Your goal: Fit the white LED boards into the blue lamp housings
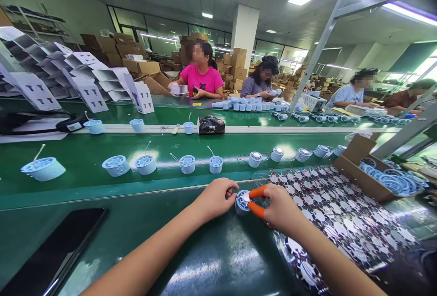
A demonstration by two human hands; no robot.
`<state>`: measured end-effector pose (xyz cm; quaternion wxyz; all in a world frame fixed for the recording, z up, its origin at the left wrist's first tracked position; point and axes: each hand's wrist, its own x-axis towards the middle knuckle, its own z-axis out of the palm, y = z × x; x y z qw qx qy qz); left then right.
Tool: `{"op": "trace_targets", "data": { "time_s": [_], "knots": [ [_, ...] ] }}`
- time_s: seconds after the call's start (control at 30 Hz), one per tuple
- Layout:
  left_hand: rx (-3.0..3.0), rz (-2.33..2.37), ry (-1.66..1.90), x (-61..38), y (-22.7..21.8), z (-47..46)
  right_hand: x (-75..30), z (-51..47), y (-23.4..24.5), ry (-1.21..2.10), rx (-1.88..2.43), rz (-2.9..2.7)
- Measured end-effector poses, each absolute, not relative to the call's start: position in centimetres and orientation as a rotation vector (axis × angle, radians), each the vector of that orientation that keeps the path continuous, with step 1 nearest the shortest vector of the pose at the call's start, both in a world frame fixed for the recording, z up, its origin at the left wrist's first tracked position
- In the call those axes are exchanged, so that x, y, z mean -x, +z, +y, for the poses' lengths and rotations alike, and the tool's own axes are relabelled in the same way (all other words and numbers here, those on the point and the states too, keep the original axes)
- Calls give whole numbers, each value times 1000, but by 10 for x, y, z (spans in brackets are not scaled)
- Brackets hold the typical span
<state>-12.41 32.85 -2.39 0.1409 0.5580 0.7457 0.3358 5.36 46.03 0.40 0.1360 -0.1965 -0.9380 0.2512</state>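
Directly in front of me a light-blue round plastic housing [241, 208] stands upright on the green bench. My left hand [218, 198] is closed against its left side, fingers curled and thumb at the rim. Orange finger cots cover the thumb and index finger of my right hand [275, 205]. These two fingers pinch a small white round part [246, 197] at the top of the housing. Right of my right hand lies a dense layer of flat white-and-black round parts with thin wires [317, 205].
A row of blue housings [145, 165] stands along the green conveyor [85, 186]. A smartphone [51, 250] lies front left. At the right is a cardboard box [355, 155] of blue rings [389, 177]. Several people work across the line; white cartons [92, 95] are stacked far left.
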Motion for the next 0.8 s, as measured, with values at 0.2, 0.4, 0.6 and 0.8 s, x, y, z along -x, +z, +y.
{"op": "trace_targets", "data": {
  "time_s": [0.2, 0.4, 0.6, 0.8],
  "knots": [
    [-1732, 2113, 817, 113, -31, 332, -49, 454, 2, 767, 493, -2697],
    [-1757, 2063, 856, 111, -35, 332, -49, 452, -9, 628, 447, -2728],
    [-1769, 2096, 823, 110, -41, 329, -50, 441, -15, 295, 277, -2765],
    [-1746, 2289, 943, 113, -41, 320, -54, 472, -10, 669, 311, -2743]
  ]
}}
